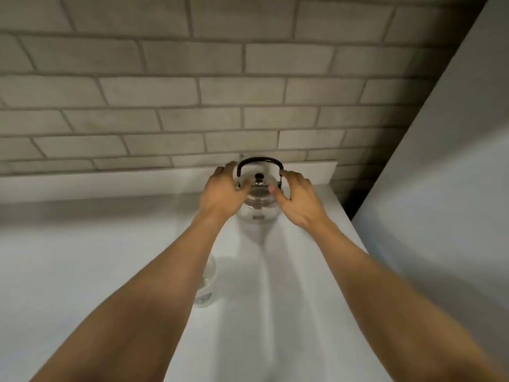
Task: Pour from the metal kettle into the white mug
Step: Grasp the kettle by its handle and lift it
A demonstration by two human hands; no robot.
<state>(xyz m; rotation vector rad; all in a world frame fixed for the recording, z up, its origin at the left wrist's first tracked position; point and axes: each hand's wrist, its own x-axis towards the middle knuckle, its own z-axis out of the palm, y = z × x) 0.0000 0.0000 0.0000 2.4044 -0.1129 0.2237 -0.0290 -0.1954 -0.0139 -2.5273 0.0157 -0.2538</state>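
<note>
Both forearms reached over the white mug (half hidden, near). Farther, left hand and right hand flanked the metal kettle by the brick wall, fingers spread, nothing gripped yet. Best grab black handle w/ one hand, lift level.

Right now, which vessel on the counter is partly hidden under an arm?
The white mug, under the left forearm near the camera. The metal kettle stands farther back by the wall, between both hands.
</note>
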